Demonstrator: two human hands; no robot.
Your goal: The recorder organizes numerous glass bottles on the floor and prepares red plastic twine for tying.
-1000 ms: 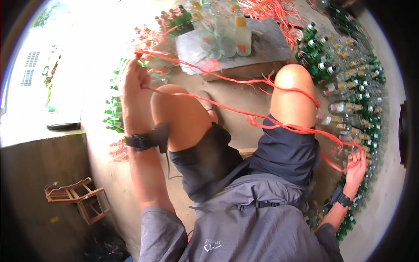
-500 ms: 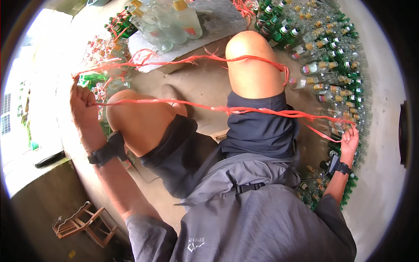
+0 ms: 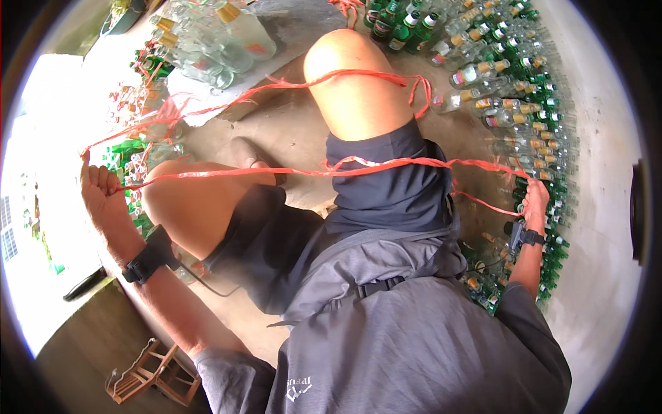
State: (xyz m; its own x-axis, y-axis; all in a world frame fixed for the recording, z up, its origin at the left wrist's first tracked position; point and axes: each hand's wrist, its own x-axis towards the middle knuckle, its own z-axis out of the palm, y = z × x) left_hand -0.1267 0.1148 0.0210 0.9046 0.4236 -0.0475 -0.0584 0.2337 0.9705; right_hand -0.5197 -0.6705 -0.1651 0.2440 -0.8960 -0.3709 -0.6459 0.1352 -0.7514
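Note:
A long strand of red plastic twine (image 3: 276, 172) stretches across my lap, with strips twisted and frayed along it. My left hand (image 3: 103, 192) grips it at the far left, fingers curled and the index finger raised where an upper length starts. That upper length runs over my bare right knee and ends in a loose bend beside it. At the right, my right hand (image 3: 534, 200) is closed on the other end of the lower length, and a thinner strand sags below it. Black straps (image 3: 148, 257) circle both wrists.
Green and clear bottles (image 3: 510, 103) stand in dense rows along the right wall. Large clear bottles (image 3: 234, 34) sit on a grey slab (image 3: 289, 31) ahead. More bottles (image 3: 141, 96), bound with red twine, stand at the left. A wooden stool (image 3: 155, 372) is at lower left.
The view has shifted, so knees and bottles appear farther left and higher. The left hand appears lower and farther left, the right slightly higher and inward. Both still hold the twine.

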